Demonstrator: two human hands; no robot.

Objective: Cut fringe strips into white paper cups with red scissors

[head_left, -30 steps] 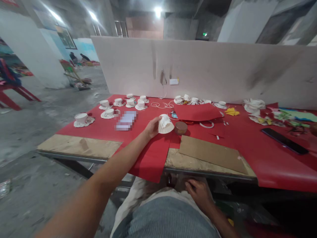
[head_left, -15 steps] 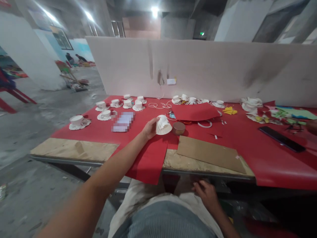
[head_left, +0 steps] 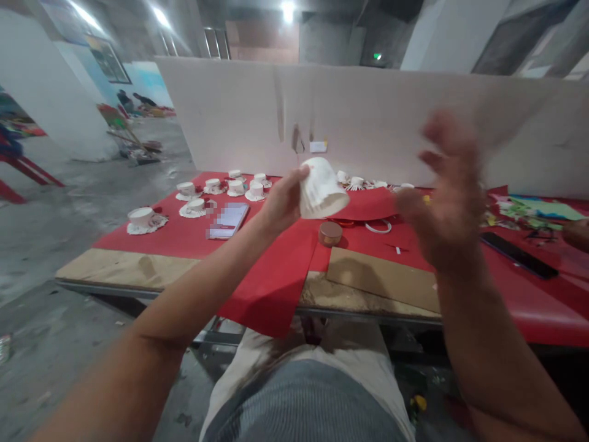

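**No legible writing in view**

Nothing here can be read. The phone (head_left: 227, 220) lying on the red table cover (head_left: 179, 236) shows a lit screen, but its content is blurred out. A small pale tag (head_left: 318, 147) stuck on the white board (head_left: 221, 116) behind the table carries no marks that can be made out. A green lit sign (head_left: 377, 56) hangs high on the far wall, too small to tell its wording. The framed poster (head_left: 108, 60) on the left wall and the dark phone (head_left: 518, 255) at the right show no letters either. The white paper cup (head_left: 322, 189) is plain.
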